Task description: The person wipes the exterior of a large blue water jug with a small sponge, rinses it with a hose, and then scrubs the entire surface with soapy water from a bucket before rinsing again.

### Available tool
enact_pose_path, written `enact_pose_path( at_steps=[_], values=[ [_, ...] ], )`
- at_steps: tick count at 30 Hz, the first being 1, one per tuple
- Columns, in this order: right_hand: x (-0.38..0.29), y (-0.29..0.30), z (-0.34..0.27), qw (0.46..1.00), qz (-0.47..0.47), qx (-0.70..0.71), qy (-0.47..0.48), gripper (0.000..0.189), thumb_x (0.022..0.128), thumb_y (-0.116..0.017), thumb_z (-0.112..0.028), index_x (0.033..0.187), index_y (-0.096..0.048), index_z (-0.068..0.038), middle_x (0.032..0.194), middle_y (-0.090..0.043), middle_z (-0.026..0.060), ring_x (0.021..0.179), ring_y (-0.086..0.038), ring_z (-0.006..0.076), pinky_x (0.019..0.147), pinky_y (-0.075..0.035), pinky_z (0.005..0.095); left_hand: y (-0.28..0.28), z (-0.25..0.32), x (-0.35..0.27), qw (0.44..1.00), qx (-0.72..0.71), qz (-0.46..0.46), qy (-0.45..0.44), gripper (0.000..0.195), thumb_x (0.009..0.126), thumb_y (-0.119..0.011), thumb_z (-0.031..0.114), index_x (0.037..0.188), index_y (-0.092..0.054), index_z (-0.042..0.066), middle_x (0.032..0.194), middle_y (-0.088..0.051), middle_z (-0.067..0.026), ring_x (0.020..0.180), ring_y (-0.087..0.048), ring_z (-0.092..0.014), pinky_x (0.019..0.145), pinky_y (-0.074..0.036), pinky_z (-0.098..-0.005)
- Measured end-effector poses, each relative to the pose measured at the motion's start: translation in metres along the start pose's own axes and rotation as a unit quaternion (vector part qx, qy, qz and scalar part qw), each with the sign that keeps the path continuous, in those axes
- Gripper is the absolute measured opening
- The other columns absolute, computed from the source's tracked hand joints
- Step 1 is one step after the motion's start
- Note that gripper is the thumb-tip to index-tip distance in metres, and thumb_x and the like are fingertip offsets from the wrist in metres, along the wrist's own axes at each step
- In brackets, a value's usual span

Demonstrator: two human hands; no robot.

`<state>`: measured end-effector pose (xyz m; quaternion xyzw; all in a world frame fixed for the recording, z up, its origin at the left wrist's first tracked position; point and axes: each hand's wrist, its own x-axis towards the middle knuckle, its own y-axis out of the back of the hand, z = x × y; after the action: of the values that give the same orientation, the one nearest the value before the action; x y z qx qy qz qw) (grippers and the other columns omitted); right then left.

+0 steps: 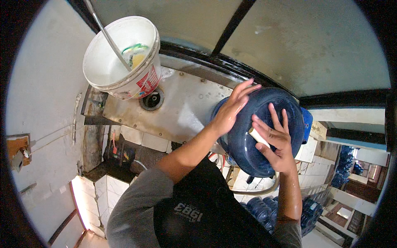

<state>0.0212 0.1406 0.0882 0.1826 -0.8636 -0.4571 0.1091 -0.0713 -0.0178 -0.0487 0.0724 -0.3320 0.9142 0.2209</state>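
Note:
A large blue plastic water jug (242,155) fills the space before me, its round base facing up. My left hand (233,108) lies against the jug's left side, fingers spread and extended past the rim. Over the base is my right hand (276,144), wet, holding the end of a cream-coloured hose (259,138) between thumb and palm. Its fingers are spread over the jug's base. From below that hand, the hose loops down beside the jug. The jug's neck is hidden beneath its body.
A wet metal counter (192,102) with a round drain hole (152,100) extends left. On it stands a white bucket (121,55) containing suds, a yellow sponge (137,60) and a metal rod (107,35). Dark-framed glass panels (297,46) border the back. Several blue jugs (263,207) stand lower right.

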Motion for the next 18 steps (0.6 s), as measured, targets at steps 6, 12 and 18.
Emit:
enact_pose_path(
  at_steps=[6,12,18],
  values=[
    [0.002,0.003,-0.002,1.000,0.006,-0.008,0.003,0.049,0.091,-0.068,-0.025,0.139,-0.068,-0.018,0.147,-0.062,0.0042,0.155,-0.029,0.0416,0.125,0.003,0.0617,0.068,-0.083,-0.026,0.927,0.367,-0.071,0.019,0.062,0.112,-0.034,0.044,0.157,-0.039,0.000,0.155,-0.049,-0.0181,0.150,-0.038,-0.025,0.126,-0.023,-0.0387],
    [0.008,0.000,-0.002,1.000,0.011,0.000,0.010,0.049,0.091,-0.068,-0.024,0.140,-0.067,-0.018,0.147,-0.062,0.0049,0.155,-0.031,0.0420,0.125,0.002,0.0618,0.084,-0.101,-0.028,0.986,-0.083,-0.006,0.144,0.080,0.101,-0.054,0.056,0.157,-0.038,0.001,0.158,-0.045,-0.0180,0.147,-0.041,-0.029,0.124,-0.029,-0.0412],
    [0.004,0.000,-0.003,1.000,0.014,-0.001,-0.002,0.050,0.089,-0.070,-0.023,0.139,-0.068,-0.019,0.146,-0.063,0.0043,0.155,-0.030,0.0420,0.125,0.003,0.0614,0.064,-0.133,-0.103,0.989,0.091,0.112,0.012,0.084,0.102,-0.051,0.062,0.158,-0.036,0.001,0.154,-0.048,-0.0189,0.144,-0.044,-0.029,0.123,-0.031,-0.0422]
  ],
)
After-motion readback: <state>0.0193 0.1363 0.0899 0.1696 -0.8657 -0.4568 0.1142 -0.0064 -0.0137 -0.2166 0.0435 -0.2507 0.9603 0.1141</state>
